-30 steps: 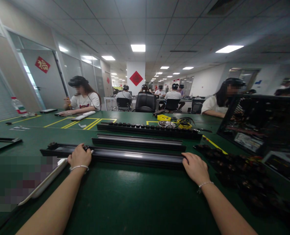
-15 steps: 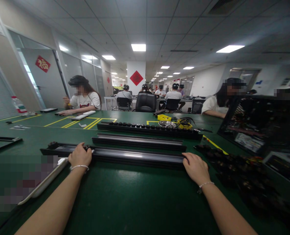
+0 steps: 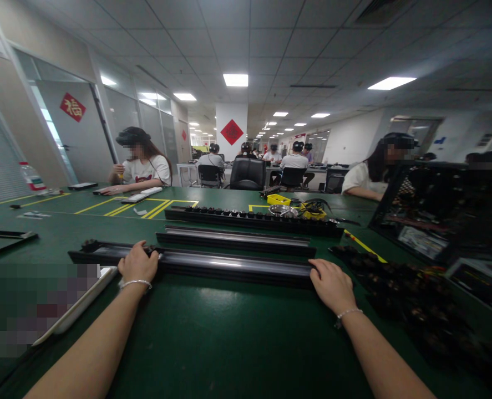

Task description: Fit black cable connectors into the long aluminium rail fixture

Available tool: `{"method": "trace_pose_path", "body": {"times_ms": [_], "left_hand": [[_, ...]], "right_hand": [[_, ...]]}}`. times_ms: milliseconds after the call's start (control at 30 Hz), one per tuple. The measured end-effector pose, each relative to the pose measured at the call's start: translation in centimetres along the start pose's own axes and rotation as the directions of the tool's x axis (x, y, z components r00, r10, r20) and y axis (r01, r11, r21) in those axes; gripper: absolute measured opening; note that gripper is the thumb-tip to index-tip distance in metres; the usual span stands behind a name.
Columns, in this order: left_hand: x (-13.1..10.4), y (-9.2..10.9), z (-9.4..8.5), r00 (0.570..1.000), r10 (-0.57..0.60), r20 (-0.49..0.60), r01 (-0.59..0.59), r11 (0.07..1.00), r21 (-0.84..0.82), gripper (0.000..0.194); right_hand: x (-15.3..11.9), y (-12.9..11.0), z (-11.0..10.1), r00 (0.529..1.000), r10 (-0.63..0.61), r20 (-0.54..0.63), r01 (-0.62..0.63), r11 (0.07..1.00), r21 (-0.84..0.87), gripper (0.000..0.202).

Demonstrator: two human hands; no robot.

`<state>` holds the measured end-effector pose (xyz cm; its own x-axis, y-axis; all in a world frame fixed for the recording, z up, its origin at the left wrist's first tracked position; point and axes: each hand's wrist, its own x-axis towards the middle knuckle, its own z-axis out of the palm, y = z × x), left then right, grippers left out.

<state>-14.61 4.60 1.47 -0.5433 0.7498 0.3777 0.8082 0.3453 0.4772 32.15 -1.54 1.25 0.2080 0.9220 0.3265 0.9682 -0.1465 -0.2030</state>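
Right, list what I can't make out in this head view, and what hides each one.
All in the head view:
- Left fingertips' exact grip at the near rail: hidden by the left hand.
- The rail's right end: partly covered by the right hand.
- Surface of the white-edged device: pixelated.
- Single pieces in the dark pile: too dark and blurred.
- Rest of the black frame: cut off by the left edge.

Dim room under glowing ceiling panels (image 3: 236, 80), edges stretched, tabletop (image 3: 216, 332) glare.
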Motion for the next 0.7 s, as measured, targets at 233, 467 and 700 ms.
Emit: {"method": "trace_pose_path", "body": {"times_ms": [233, 467, 700], "left_hand": [[-0.27, 0.33, 0.01, 1.0, 0.0, 0.005, 0.0, 1.0, 0.014, 0.049], [-0.15, 0.14, 0.28, 1.0, 0.011, 0.019, -0.011, 1.0, 0.021, 0.05], [0.02, -0.08, 0.51, 0.998, 0.063, 0.017, -0.064, 0.996, 0.056, 0.048]], "right_hand": [[0.02, 0.06, 0.12, 1.0, -0.004, -0.005, 0.004, 1.0, 0.002, 0.043], [0.01, 0.07, 0.07, 1.0, -0.005, -0.005, 0.005, 1.0, -0.002, 0.043], [-0.08, -0.06, -0.1, 1.0, 0.007, 0.003, -0.007, 1.0, 0.005, 0.044]]}}
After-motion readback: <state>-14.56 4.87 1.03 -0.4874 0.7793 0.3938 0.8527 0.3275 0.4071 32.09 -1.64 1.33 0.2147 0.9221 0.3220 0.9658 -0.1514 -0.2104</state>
